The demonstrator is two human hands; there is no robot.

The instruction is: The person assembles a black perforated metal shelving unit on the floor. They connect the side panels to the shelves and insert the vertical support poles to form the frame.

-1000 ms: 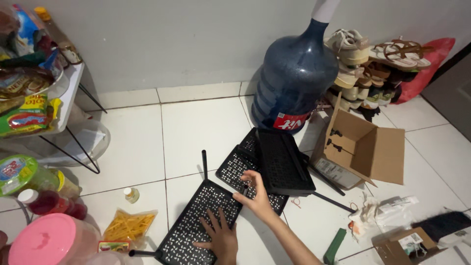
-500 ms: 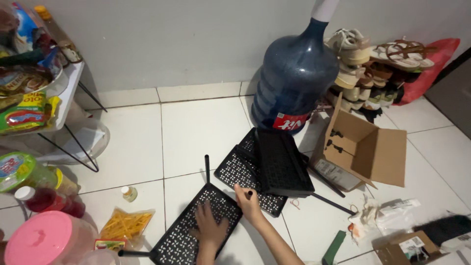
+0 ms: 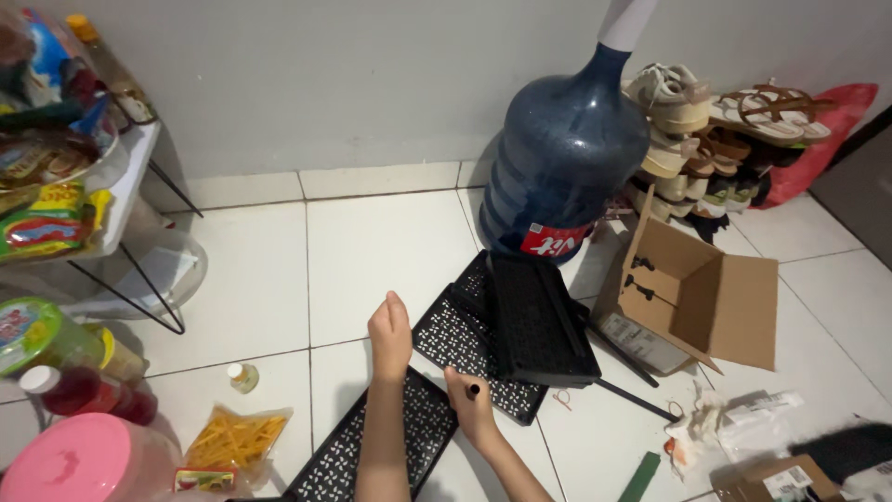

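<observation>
White floor tiles and a pale grey wall fill the frame, and I see clutter on every side. Biggest is the blue water jug (image 3: pixel 565 163) at upper centre, with a heap of sandals (image 3: pixel 720 121) to its right and an open cardboard box (image 3: pixel 701 297) below them. Stacked black perforated trays (image 3: pixel 520 321) lie at centre, and another perforated shelf panel (image 3: pixel 376 446) runs toward the bottom edge. A second ago my left hand lay flat and spread on that panel; now the left hand (image 3: pixel 390 330) has lifted and is curled closed at the panel's upper corner, where a black post stood earlier, so I judge it has gripped the post, though the post itself is hidden. My right hand (image 3: pixel 472 409) remains at the panel's right edge, fingers pinching a short black rod (image 3: pixel 471 391). A pink lid (image 3: pixel 88 465) and a bag of yellow sticks (image 3: pixel 237 428) sit at lower left.
</observation>
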